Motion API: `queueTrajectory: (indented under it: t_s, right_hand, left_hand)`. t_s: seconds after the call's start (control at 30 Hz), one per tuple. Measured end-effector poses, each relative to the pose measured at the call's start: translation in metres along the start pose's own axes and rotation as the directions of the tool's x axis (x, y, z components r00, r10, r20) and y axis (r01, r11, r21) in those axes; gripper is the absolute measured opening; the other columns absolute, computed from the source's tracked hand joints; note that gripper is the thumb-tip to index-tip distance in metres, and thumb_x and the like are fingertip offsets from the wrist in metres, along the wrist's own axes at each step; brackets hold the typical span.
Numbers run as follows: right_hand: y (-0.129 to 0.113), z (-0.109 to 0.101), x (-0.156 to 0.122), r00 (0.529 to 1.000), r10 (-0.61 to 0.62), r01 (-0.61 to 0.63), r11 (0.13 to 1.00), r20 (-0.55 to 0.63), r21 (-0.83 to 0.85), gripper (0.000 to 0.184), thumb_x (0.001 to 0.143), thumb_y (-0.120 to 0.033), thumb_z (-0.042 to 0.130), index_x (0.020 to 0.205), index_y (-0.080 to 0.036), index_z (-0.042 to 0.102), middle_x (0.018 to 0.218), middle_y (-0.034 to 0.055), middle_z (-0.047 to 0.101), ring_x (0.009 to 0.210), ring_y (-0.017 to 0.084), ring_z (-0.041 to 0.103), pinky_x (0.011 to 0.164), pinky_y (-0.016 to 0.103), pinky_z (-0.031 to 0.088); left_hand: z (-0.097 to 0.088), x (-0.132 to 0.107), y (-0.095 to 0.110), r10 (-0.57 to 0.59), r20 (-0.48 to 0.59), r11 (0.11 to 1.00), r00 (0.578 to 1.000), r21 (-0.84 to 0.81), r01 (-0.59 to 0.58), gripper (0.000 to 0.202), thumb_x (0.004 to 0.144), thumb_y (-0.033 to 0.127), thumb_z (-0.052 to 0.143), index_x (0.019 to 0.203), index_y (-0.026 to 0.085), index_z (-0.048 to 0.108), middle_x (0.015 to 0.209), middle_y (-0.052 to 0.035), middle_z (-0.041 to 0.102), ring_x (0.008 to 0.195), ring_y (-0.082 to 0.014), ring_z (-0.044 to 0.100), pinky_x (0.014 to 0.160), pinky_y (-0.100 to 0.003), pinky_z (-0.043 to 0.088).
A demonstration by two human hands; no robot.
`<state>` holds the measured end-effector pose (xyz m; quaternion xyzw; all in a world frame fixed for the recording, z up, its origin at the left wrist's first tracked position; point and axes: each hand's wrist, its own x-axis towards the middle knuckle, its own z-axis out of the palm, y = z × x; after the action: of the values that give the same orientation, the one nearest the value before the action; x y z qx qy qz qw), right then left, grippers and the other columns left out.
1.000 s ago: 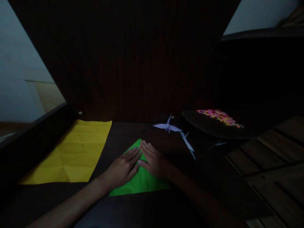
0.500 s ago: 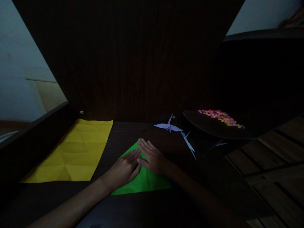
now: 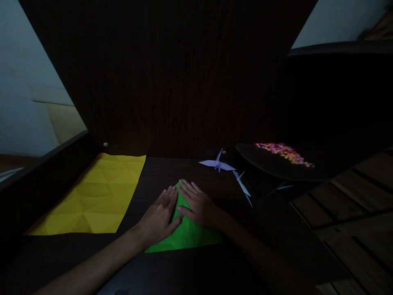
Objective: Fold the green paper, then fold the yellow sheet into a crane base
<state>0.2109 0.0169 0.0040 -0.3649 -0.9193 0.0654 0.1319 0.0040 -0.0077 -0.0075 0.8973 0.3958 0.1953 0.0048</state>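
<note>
A green paper (image 3: 188, 234) folded into a triangle lies on the dark table (image 3: 159, 172) in front of me, its tip pointing away. My left hand (image 3: 159, 215) lies flat on its left slope, fingers stretched out toward the tip. My right hand (image 3: 196, 203) presses flat on the right slope, fingers together and extended, thumb across the middle. The two hands nearly touch along the centre line. Neither hand grips anything.
A creased yellow sheet (image 3: 95, 196) lies flat at the left. Two pale folded paper cranes (image 3: 217, 164) (image 3: 242, 185) sit beyond my right hand. A dark dish (image 3: 270, 164) with small multicoloured pieces (image 3: 284, 150) stands at the right. A dark wooden panel rises behind; slatted wood lies at the right.
My left hand has slid up along the left edge of the green paper toward the tip. The right hand has stayed almost in place.
</note>
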Motion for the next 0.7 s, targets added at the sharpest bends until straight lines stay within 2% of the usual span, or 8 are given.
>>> queueTrajectory:
  t_s: [0.17, 0.3, 0.53, 0.7]
  right_hand:
    - [-0.001, -0.003, -0.002, 1.0, 0.001, -0.002, 1.0, 0.021, 0.007, 0.073, 0.1, -0.053, 0.041, 0.152, -0.003, 0.031, 0.16, 0.02, 0.026, 0.151, 0.026, 0.018, 0.123, 0.048, 0.019]
    - [-0.001, -0.002, -0.001, 1.0, 0.013, -0.013, 1.0, 0.01, 0.016, 0.072, 0.101, -0.054, 0.041, 0.154, -0.007, 0.029, 0.16, 0.0191, 0.026, 0.151, 0.025, 0.018, 0.123, 0.05, 0.019]
    - [0.001, 0.001, -0.001, 0.999, 0.035, -0.035, 0.999, 0.008, 0.001, 0.071, 0.1, -0.053, 0.042, 0.154, -0.007, 0.03, 0.16, 0.0177, 0.028, 0.151, 0.025, 0.02, 0.124, 0.049, 0.018]
    - [0.001, 0.001, 0.0, 0.999, 0.048, -0.049, 0.999, 0.008, 0.003, 0.068, 0.102, -0.049, 0.04, 0.154, -0.007, 0.028, 0.16, 0.0172, 0.028, 0.151, 0.025, 0.021, 0.123, 0.049, 0.019]
  left_hand:
    - [0.0, 0.0, -0.002, 0.028, 0.058, 0.999, 0.998, -0.032, -0.027, 0.07, 0.099, 0.046, 0.044, 0.154, 0.006, 0.025, 0.156, -0.0231, 0.037, 0.147, -0.0332, 0.031, 0.115, -0.053, 0.037]
    - [-0.004, 0.001, -0.001, 0.029, 0.065, 0.999, 0.997, -0.029, -0.027, 0.07, 0.1, 0.045, 0.043, 0.155, 0.007, 0.023, 0.156, -0.0225, 0.036, 0.147, -0.0319, 0.03, 0.115, -0.053, 0.037]
    - [-0.01, 0.002, 0.001, 0.031, 0.089, 0.999, 0.996, 0.014, -0.032, 0.068, 0.1, 0.047, 0.041, 0.149, 0.0, 0.034, 0.153, -0.0254, 0.04, 0.144, -0.0333, 0.035, 0.114, -0.05, 0.039]
    - [-0.007, 0.0, 0.002, 0.032, 0.065, 0.998, 0.997, 0.051, -0.035, 0.064, 0.1, 0.048, 0.042, 0.145, 0.003, 0.043, 0.15, -0.0241, 0.045, 0.141, -0.0335, 0.042, 0.112, -0.049, 0.043]
